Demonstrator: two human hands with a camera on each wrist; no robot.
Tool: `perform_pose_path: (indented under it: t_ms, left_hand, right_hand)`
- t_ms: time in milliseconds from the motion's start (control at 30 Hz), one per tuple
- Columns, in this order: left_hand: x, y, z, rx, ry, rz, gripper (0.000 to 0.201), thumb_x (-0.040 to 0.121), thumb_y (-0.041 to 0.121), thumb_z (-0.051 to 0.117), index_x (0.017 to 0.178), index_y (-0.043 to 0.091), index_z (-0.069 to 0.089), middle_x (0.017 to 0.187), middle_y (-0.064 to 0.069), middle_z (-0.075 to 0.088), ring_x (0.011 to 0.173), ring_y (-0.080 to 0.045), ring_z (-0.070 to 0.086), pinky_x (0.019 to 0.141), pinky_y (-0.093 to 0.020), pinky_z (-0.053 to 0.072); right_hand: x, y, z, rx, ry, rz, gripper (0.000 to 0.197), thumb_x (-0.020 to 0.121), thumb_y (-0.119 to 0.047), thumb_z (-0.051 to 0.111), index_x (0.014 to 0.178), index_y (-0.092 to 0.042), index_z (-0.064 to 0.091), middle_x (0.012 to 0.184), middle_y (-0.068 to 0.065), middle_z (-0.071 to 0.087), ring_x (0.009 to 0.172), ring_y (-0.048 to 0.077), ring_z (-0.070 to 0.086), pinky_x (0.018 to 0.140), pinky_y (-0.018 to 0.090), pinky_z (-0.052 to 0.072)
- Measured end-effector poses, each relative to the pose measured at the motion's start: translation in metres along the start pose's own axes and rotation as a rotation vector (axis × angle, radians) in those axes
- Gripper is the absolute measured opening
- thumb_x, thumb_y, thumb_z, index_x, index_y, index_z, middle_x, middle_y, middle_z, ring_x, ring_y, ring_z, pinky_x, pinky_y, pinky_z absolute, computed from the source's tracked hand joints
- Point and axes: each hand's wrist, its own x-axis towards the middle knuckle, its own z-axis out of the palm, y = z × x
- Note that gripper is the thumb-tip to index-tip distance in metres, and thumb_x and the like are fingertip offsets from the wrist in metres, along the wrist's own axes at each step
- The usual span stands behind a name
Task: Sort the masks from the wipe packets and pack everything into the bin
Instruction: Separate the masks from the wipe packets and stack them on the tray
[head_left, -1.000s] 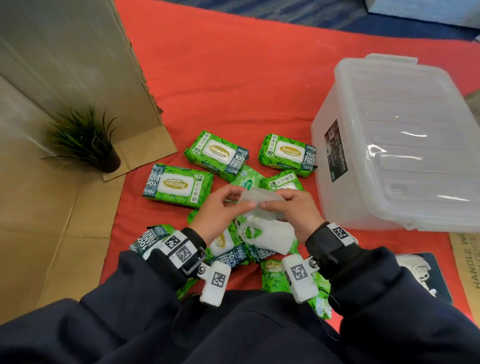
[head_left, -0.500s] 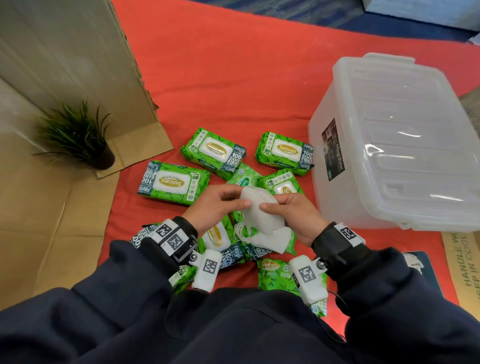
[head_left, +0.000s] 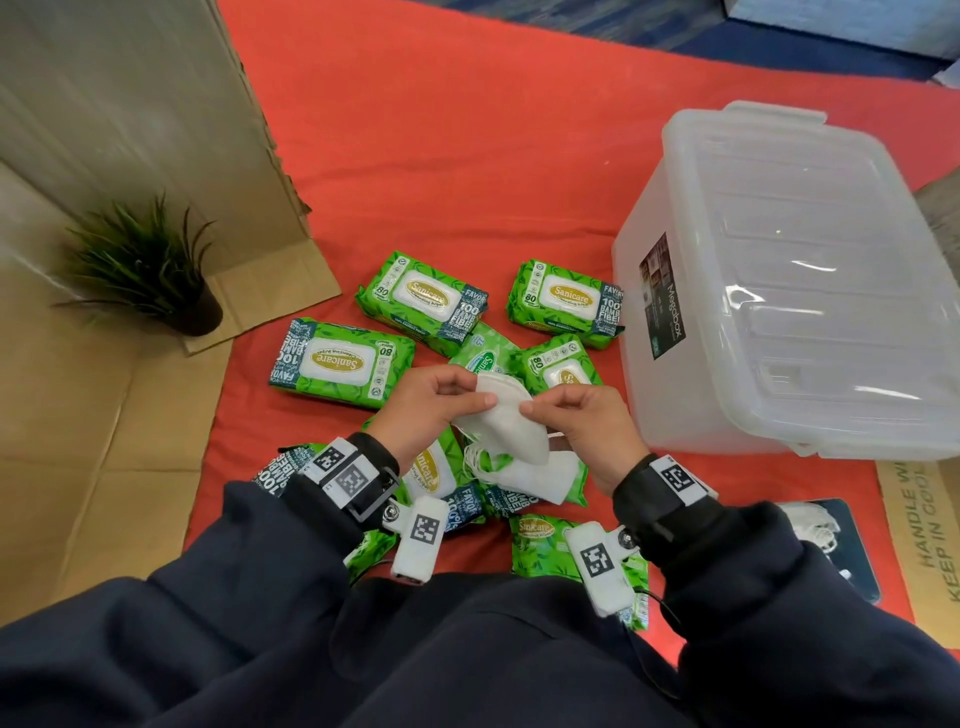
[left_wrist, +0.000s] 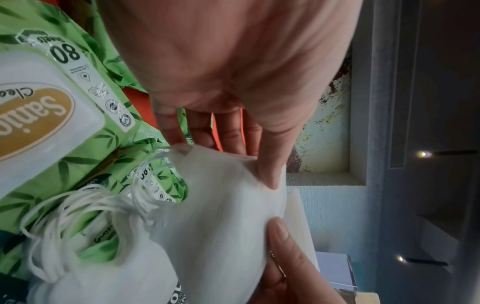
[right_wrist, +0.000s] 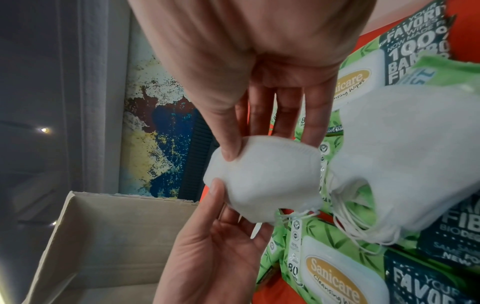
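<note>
Head view: white mask (head_left: 506, 415) held above the wipe packets (head_left: 343, 358), pinched at its upper edge by the left hand (head_left: 426, 410) and the right hand (head_left: 582, 421); half a second ago it stood upright, now it lies tilted toward the right wrist. Stack of masks (head_left: 540, 475) on the packets below it. Lidded clear bin (head_left: 789, 291) right of the packets; potted plant (head_left: 150, 270) on cardboard (head_left: 78, 441) left of them; all on a red cloth (head_left: 467, 156).

Left wrist view: thumb on the mask (left_wrist: 221, 216), ear loops (left_wrist: 78, 207) trailing beside it.

Right wrist view: thumb and fingers pinching the mask (right_wrist: 265, 176); open cardboard box (right_wrist: 103, 236) beyond it; painted wall panel (right_wrist: 158, 115) behind.
</note>
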Motion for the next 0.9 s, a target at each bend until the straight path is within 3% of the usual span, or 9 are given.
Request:
perform_pose_path:
  t_ms: [133,267,400,600,800,900]
  left_hand:
    - [-0.0003,0.0019,0.0018,-0.002,0.0,-0.003,0.011,0.084,0.009,0.081,0.093,0.011,0.077,0.098,-0.022,0.076,0.085,-0.022,0.07,0.083,-0.039,0.052]
    - [0.0001,0.0031,0.003,0.007,0.015,0.027,0.005,0.086,0.009,0.08,0.088,0.006,0.077,0.089,-0.012,0.075,0.083,-0.018,0.067,0.082,-0.038,0.052]
    - [0.0023,0.0002,0.0011,0.052,0.022,0.054,0.014,0.089,0.012,0.078,0.089,-0.002,0.076,0.079,0.0,0.067,0.076,-0.014,0.058,0.078,-0.034,0.046]
    - [0.0043,-0.0029,-0.0008,0.106,0.007,0.072,0.02,0.092,0.014,0.074,0.09,-0.006,0.074,0.08,-0.002,0.064,0.078,-0.016,0.055,0.079,-0.036,0.043]
    - [0.0062,-0.0018,0.003,0.121,0.049,0.04,0.009,0.093,0.011,0.072,0.094,0.014,0.08,0.076,0.017,0.071,0.073,0.003,0.061,0.078,-0.024,0.046]
    - [0.0069,-0.0011,0.0053,0.119,0.075,0.014,0.01,0.094,0.011,0.072,0.098,0.014,0.08,0.082,0.014,0.072,0.073,0.006,0.062,0.08,-0.024,0.046]
  right_hand:
    - [-0.0018,0.0003,-0.0017,-0.007,-0.003,-0.014,0.01,0.084,-0.008,0.081,0.078,-0.007,0.074,0.08,0.009,0.072,0.075,0.02,0.069,0.061,0.034,0.057]
    - [-0.0034,0.0002,-0.003,0.02,0.012,-0.005,0.009,0.083,-0.009,0.082,0.087,-0.007,0.074,0.08,0.009,0.073,0.068,0.022,0.068,0.058,0.034,0.057]
    - [-0.004,-0.0007,-0.0016,0.018,0.009,-0.009,0.01,0.084,-0.009,0.081,0.079,-0.007,0.072,0.078,0.009,0.073,0.065,0.022,0.067,0.055,0.034,0.056]
    - [-0.0017,0.0005,0.0003,0.016,0.034,-0.015,0.015,0.085,-0.011,0.081,0.077,-0.006,0.07,0.075,0.008,0.071,0.065,0.019,0.066,0.056,0.034,0.057]
    - [-0.005,0.001,-0.001,0.068,0.029,0.016,0.008,0.087,-0.011,0.079,0.089,-0.005,0.074,0.076,0.006,0.072,0.058,0.017,0.064,0.051,0.031,0.054]
    - [-0.0049,0.0025,-0.0028,0.034,0.031,0.022,0.006,0.088,-0.01,0.078,0.089,-0.005,0.076,0.077,0.007,0.072,0.059,0.018,0.065,0.051,0.032,0.055]
